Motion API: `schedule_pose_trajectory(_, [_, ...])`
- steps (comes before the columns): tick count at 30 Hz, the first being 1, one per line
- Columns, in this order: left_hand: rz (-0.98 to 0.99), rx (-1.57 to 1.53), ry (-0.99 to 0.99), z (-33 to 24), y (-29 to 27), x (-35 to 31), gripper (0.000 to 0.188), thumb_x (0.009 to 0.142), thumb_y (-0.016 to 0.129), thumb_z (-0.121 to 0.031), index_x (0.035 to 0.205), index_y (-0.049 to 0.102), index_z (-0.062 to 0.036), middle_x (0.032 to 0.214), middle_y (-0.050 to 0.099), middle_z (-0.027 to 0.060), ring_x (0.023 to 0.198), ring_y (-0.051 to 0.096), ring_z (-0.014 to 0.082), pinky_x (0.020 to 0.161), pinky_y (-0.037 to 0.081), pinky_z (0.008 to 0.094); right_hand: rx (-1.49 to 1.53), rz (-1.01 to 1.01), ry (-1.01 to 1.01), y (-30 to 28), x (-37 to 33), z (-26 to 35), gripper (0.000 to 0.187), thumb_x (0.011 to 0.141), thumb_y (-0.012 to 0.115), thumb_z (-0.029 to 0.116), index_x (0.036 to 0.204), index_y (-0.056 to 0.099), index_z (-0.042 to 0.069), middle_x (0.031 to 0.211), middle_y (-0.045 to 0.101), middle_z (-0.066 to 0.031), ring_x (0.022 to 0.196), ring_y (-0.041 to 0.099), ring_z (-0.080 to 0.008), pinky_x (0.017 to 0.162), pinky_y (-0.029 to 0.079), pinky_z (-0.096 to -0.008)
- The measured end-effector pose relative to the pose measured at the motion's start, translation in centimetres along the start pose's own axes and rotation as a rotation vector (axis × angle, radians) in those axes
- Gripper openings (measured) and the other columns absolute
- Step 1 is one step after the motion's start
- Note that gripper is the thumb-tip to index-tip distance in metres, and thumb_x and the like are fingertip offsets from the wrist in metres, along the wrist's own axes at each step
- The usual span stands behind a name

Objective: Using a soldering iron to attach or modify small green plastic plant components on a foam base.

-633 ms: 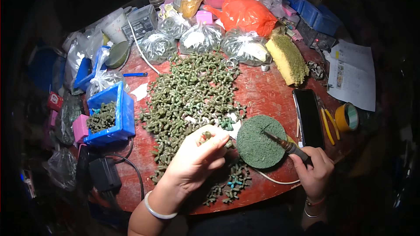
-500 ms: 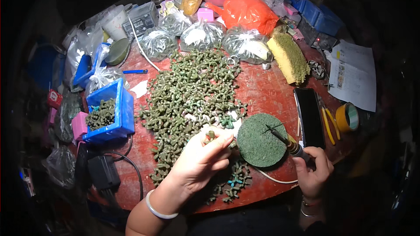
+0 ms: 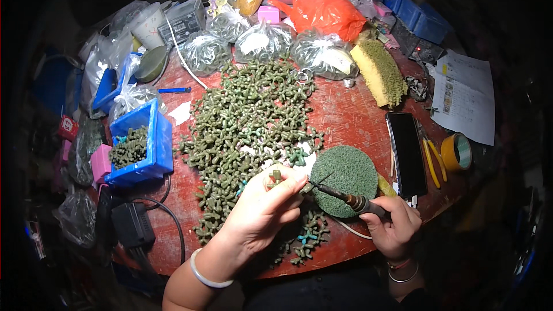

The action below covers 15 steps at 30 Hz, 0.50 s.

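Between its thumb and fingers, my left hand (image 3: 259, 210) pinches a small olive-green branched piece (image 3: 276, 176). My right hand (image 3: 394, 229) is closed around the dark handle of a soldering iron (image 3: 362, 203). The iron's thin black tip points left and lies by my left fingertips, close to the held piece; whether they touch I cannot tell. Under the iron sits a round, rough green pad (image 3: 347, 167). A broad heap of similar green pieces (image 3: 247, 112) spreads beyond and beside my left hand, with a few turquoise ones among them.
A blue bin (image 3: 161, 144) of green pieces stands left, near a black adapter (image 3: 132, 224) and cables. Knotted clear bags (image 3: 262, 43) and a red bag (image 3: 325, 14) line the back. To the right lie a yellow sponge (image 3: 374, 72), phone (image 3: 408, 152), pliers (image 3: 432, 164) and tape roll (image 3: 457, 152).
My right hand has moved slightly left, bringing the iron's tip from above the green pad to my left fingertips. My left hand keeps its pinch in nearly the same place.
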<state>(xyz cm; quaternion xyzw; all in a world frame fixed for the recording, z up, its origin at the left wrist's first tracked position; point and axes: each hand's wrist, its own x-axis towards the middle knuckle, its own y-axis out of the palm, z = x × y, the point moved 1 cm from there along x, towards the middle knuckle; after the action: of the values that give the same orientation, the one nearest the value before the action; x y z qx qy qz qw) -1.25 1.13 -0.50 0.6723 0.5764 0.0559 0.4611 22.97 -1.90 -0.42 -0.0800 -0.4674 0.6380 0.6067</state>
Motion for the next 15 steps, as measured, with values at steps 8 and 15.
schedule_pose_trajectory(8, [0.014,0.016,0.001,0.05,-0.29,0.07,0.011,0.096,0.065,-0.01,0.089,0.057,-0.0115,0.072,0.044,-0.007,0.059,0.037,0.0032,0.049,0.027,0.0204,-0.006,0.003,-0.013,0.12,0.16,-0.02,0.027,0.085,0.079,0.02,0.095,0.062,0.001,0.075,0.063,-0.0103,0.061,0.064,-0.0258,0.053,0.049,-0.0344])
schedule_pose_trajectory(15, [0.004,0.02,0.0,-0.04,-0.05,-0.02,0.011,0.096,0.065,-0.01,0.088,0.057,-0.0113,0.072,0.044,-0.007,0.059,0.037,0.0032,0.049,0.028,0.0205,-0.002,0.005,-0.01,0.19,0.17,-0.06,0.027,0.085,0.079,0.02,0.094,0.062,0.001,0.074,0.062,-0.01,0.06,0.064,-0.0256,0.052,0.048,-0.0345])
